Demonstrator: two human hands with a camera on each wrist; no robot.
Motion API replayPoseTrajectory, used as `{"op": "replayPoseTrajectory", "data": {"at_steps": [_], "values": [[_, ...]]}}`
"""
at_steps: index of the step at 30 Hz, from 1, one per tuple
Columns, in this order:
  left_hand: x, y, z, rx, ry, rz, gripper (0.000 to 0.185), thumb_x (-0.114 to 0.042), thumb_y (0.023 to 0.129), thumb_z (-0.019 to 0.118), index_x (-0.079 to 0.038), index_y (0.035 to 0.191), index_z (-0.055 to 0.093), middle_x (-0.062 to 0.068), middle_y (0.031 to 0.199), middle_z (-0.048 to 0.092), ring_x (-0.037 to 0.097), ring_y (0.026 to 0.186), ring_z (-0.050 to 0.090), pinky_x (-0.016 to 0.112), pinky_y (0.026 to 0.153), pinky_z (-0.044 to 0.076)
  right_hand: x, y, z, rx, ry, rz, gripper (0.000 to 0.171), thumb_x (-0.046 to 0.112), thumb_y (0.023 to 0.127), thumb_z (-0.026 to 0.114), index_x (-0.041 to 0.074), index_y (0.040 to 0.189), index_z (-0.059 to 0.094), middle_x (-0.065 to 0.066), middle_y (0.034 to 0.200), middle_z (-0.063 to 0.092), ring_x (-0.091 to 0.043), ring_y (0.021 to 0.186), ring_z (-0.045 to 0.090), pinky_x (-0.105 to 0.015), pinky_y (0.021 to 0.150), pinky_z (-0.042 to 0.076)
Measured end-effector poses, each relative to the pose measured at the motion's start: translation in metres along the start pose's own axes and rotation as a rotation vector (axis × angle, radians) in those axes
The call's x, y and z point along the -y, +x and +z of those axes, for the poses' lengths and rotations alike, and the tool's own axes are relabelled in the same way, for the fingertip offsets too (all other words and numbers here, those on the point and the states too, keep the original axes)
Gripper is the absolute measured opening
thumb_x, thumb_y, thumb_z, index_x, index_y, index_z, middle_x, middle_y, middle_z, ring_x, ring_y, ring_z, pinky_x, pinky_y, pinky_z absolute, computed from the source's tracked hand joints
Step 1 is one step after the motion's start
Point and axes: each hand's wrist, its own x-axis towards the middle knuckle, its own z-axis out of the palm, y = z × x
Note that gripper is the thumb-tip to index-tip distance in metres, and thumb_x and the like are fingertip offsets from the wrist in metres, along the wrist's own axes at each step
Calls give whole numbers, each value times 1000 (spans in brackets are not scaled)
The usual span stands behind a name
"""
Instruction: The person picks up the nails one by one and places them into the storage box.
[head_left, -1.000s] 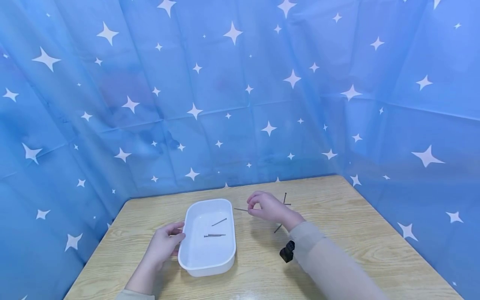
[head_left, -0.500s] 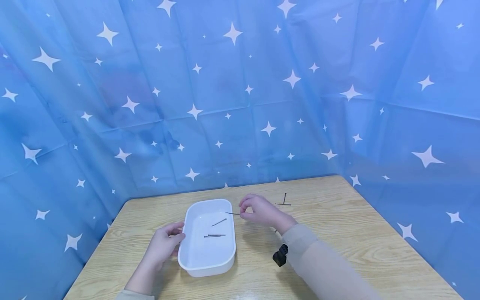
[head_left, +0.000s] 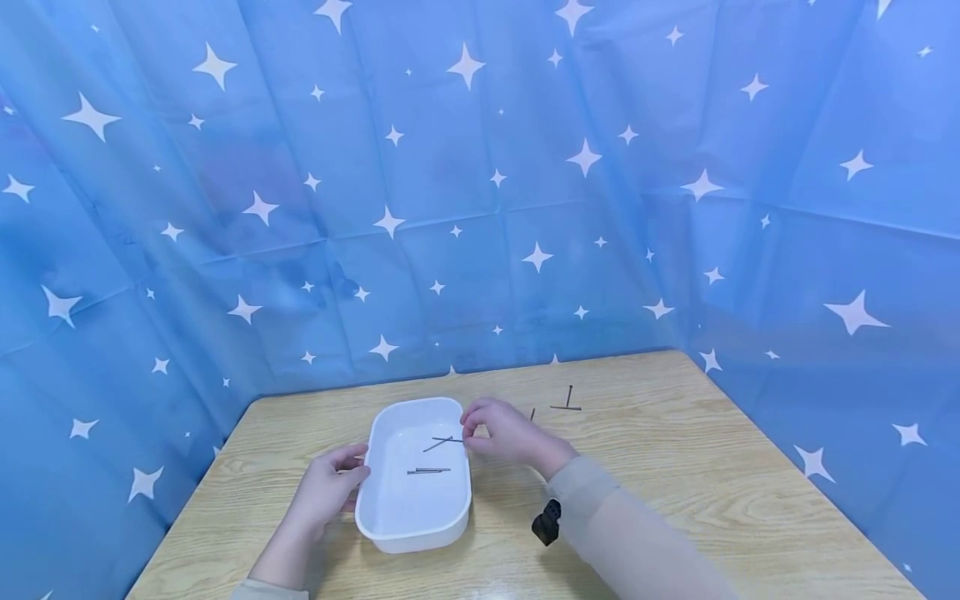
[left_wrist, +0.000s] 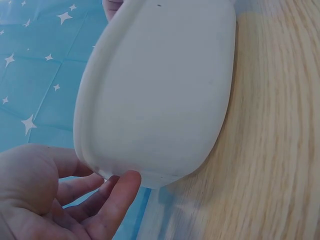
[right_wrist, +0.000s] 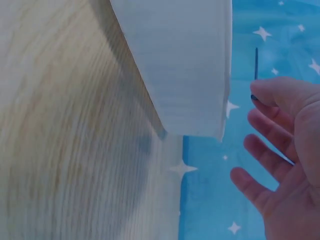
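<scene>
Fingertips of the right hand pinch a thin dark nail by one end, so that grip is clamped on it, and the nail's shaft reaches out over the far right part of the white tray. In the right wrist view the nail rises from between thumb and forefinger while the other fingers hang loosely spread. Inside the tray lie other nails (a pair close together near its middle, one more slanted beyond them). The left hand rests against the tray's left wall, thumb on the rim, fingers relaxed. On the wooden worktop, two loose nails lie right of the tray.
</scene>
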Motion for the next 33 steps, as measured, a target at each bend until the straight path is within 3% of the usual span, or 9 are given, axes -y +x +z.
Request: {"op": "replayPoseTrajectory", "data": {"at_steps": [16, 33], "values": [[1, 1, 0, -5, 11, -1, 42, -7, 96, 65, 1, 137, 61, 18, 114, 62, 26, 91, 67, 42, 63, 65, 28, 8, 18, 60, -63, 5, 17, 19, 95, 72, 25, 80, 69, 5, 120, 63, -17, 120, 55, -34, 108, 46], [2, 1, 0, -7, -2, 4, 43, -5, 95, 65, 3, 137, 60, 20, 115, 62, 29, 94, 68, 43, 62, 64, 31, 10, 23, 79, -102, 24, 11, 23, 96, 73, 27, 86, 72, 5, 125, 63, -16, 125, 53, -33, 112, 44]]}}
